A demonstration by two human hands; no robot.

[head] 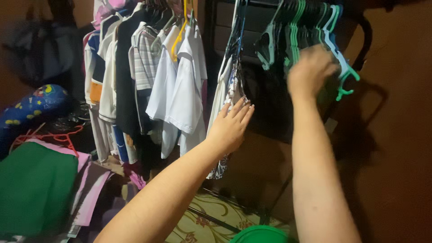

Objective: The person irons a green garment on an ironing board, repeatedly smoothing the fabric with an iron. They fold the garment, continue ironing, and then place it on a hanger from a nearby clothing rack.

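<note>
Head view: left hand (pixel 231 126) flat, fingers spread, pressing the patterned garment (pixel 234 85) on the rack; right hand (pixel 310 72) blurred among the bunched green plastic hangers (pixel 294 38), grip can't be told. White shirts (pixel 180 85) already hung; green cloth (pixel 36 184), pink cloth (pixel 90 189) unhung, lying lower left

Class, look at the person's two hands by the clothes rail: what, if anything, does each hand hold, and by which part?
The right hand reaches into the empty hangers; its hold is blurred. The left hand touches a patterned garment, gripping nothing.
</note>
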